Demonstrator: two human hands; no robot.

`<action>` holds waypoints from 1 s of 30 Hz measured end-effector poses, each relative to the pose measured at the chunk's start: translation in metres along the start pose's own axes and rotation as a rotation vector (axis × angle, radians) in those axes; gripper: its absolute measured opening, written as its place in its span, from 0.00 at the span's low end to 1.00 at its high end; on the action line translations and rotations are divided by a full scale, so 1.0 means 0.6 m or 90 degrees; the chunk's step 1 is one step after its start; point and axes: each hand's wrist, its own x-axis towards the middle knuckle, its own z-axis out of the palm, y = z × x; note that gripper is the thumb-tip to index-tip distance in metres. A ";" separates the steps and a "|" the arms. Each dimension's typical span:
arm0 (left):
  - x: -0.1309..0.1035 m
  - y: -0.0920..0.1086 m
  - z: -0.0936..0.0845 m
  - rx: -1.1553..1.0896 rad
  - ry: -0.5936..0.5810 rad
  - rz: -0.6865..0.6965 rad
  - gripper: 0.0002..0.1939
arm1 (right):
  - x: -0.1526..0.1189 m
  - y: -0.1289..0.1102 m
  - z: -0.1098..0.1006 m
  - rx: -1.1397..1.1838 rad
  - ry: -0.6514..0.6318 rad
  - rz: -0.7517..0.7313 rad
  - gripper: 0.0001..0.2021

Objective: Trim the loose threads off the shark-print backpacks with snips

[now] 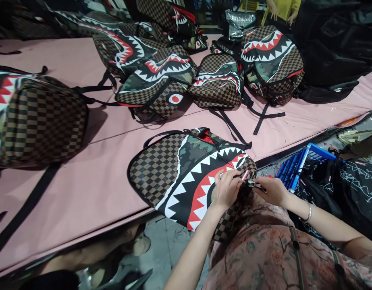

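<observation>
A backpack point(204, 169) with a brown check pattern, camouflage patches and a red-and-white shark mouth lies on its back across the edge of the pink table. Its near end overhangs towards my body. My left hand point(228, 187) grips the fabric at that end, fingers bent beside a small red label point(245, 175). In my right hand point(273, 191) is a small metal tool that looks like pliers point(251, 184). Its silver jaws touch or nearly touch the bag's edge close to my left fingertips. What the jaws work on is too small to make out.
Similar backpacks point(164, 80) stand and lie along the far side of the pink table point(113, 193), one point(43, 121) at left. Black bags point(331, 52) are heaped at the back right. Below, a blue crate point(294, 169) stands near more black bags. Another person's hands point(275, 12) show behind.
</observation>
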 end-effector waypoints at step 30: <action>-0.097 0.077 0.048 0.205 -0.014 -0.273 0.30 | 0.180 0.167 -0.026 0.324 -0.085 -0.298 0.12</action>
